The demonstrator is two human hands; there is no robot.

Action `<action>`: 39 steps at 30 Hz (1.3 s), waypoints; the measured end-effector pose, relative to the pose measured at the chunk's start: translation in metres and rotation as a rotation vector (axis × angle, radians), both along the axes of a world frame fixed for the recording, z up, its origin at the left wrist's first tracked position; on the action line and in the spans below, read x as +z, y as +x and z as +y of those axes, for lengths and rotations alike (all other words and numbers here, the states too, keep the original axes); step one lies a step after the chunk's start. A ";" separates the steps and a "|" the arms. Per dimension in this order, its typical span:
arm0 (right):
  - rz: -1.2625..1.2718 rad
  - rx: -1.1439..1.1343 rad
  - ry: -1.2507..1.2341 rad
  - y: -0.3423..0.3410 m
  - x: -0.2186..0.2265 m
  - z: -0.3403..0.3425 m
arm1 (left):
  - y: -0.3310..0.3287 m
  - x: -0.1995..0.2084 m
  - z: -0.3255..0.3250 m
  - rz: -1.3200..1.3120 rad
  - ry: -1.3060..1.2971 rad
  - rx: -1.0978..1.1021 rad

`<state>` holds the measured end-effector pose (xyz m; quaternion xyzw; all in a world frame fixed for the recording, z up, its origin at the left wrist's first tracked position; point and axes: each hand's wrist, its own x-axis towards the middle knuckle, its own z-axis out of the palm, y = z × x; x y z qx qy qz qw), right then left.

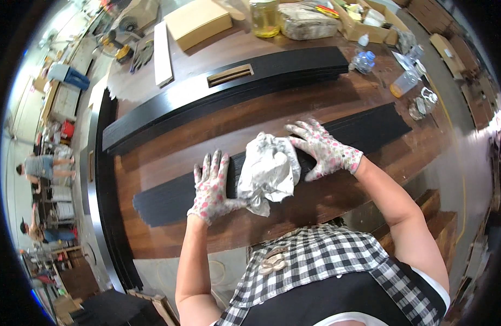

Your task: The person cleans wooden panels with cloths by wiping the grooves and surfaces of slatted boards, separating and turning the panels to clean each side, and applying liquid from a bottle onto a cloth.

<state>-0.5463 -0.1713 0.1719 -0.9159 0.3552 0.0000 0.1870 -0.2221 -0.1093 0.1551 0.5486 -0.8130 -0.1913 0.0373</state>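
Board [166, 203], likely stiff and best held at its edges, is lying mid-frame beneath soft-looking cloth [269, 167]; left hand [210, 191] and right hand [325, 149] are resting splayed, gripping nothing.

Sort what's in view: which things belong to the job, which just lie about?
Job in hand:
long flat black board, under gloved left hand and gloved right hand
crumpled white cloth between them

Apparently lying about:
tan cardboard box
clear jar of yellow liquid
yellow-and-black power tool
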 end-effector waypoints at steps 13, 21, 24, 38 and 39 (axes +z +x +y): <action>-0.074 -0.418 -0.552 0.043 -0.043 0.038 | 0.000 -0.007 0.004 -0.170 -0.195 -0.122; 0.525 -0.661 -0.357 -0.048 -0.021 0.023 | -0.032 0.010 -0.001 -0.240 -0.042 -0.098; 0.267 -0.651 0.022 0.058 -0.015 0.041 | -0.060 0.009 -0.011 -0.216 -0.022 -0.164; 0.104 -0.697 -0.288 -0.051 -0.034 0.040 | -0.108 0.018 -0.012 -0.201 -0.050 -0.092; -0.071 -0.760 -0.368 -0.068 -0.036 0.038 | -0.114 0.023 -0.011 -0.190 -0.028 -0.079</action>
